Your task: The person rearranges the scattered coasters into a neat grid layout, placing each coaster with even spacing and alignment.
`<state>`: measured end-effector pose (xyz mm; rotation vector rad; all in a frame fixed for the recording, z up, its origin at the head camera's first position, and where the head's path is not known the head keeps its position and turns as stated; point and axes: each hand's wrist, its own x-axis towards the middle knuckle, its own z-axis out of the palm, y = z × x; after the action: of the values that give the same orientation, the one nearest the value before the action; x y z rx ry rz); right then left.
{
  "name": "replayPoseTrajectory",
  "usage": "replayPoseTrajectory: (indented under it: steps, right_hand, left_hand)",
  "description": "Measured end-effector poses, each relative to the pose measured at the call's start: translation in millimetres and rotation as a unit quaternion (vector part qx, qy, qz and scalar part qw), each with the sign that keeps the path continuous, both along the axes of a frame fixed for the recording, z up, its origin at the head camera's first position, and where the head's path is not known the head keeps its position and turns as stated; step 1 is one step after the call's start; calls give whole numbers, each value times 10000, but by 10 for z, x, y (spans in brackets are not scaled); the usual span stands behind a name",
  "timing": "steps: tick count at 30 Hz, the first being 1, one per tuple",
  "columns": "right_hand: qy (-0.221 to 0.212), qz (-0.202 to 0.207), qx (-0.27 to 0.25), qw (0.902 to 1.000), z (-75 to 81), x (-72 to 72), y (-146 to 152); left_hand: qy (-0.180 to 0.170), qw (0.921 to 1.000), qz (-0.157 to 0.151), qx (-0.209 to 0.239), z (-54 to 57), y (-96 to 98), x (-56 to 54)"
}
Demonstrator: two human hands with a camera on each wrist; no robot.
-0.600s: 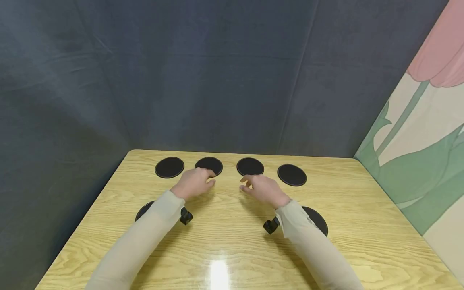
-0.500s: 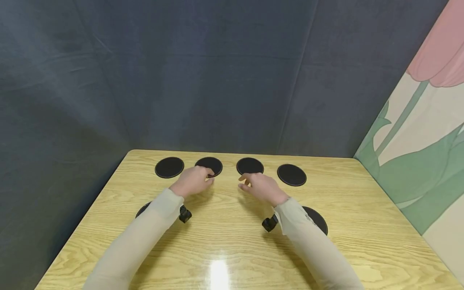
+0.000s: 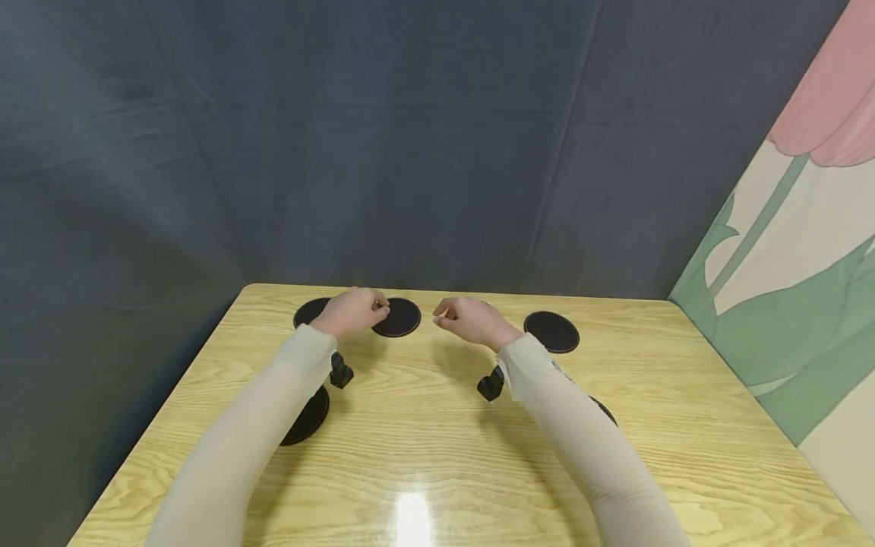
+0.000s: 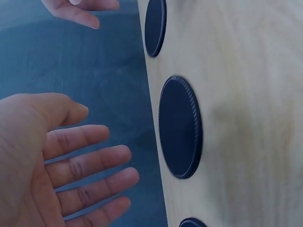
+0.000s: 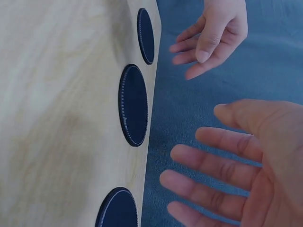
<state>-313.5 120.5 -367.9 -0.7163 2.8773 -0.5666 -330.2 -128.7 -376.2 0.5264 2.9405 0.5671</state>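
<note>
My left hand (image 3: 352, 312) hovers over the back of the table, overlapping the far-left black round coaster (image 3: 309, 310) in the head view. Its fingers (image 4: 90, 161) are loosely spread, with nothing in them. Just right of it lies another stitched-edge coaster (image 3: 399, 317). My right hand (image 3: 473, 319) hangs at a similar height, hiding most of a third coaster beneath it. In the right wrist view its fingers (image 5: 208, 165) are apart and relaxed, and the palm holds nothing. The two hands face each other with a gap between them.
At the back right lies a coaster (image 3: 551, 332). Nearer coasters are partly covered by the left sleeve (image 3: 235, 448) and right sleeve (image 3: 581, 441). A dark curtain (image 3: 410, 152) stands behind the wooden table (image 3: 424, 425), and a tulip-patterned cloth (image 3: 807, 304) borders its right side.
Both hands have moved up and to the left in the head view, toward the table's back edge. The coasters lie where they were; the right hand now covers one of them.
</note>
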Motion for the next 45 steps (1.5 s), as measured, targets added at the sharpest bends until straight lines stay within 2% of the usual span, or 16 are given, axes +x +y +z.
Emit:
replayPoseTrajectory:
  steps: [4,7,11,15,18,21,25,28,31,37,45]
  right_hand:
    - [-283,-83,-291,9991,54,-154,-69]
    - [-434,-171,-584,9972,59,-262,-123]
    - [-600,-280,-848,9942,34,-366,-182]
    - [-833,-444,-1278,9873,-15,-438,-222]
    - [-1060,-641,-1830,9753,-106,-501,-244]
    - [-1349,-849,-2455,9562,-227,-543,-267]
    - [-1654,-1079,-3079,9307,-391,-551,-306]
    - [-1763,-1193,-3331,9186,-482,-529,-345]
    - [-1811,-1288,-3421,9130,-541,-499,-390]
    - [-1911,-1503,-3357,9101,-625,-469,-471]
    - [-1686,-1718,-3137,9185,-765,-553,-500]
  left_hand:
    - [-69,9998,149,93,64,-35,-122]
    - [-157,9992,291,227,72,-57,-199]
    - [-226,9971,477,539,-16,-85,-277]
    - [-265,9919,684,1033,-125,-116,-296]
    - [-283,9834,890,1553,-189,-141,-299]
    - [-307,9720,1065,2072,-271,-162,-325]
    - [-400,9583,1235,2545,-375,-164,-352]
    - [-418,9519,1381,2705,-424,-137,-343]
    - [-351,9486,1511,2757,-464,-101,-322]
    - [-252,9474,1714,2690,-563,-77,-323]
    - [-501,9422,1991,2647,-637,-76,-327]
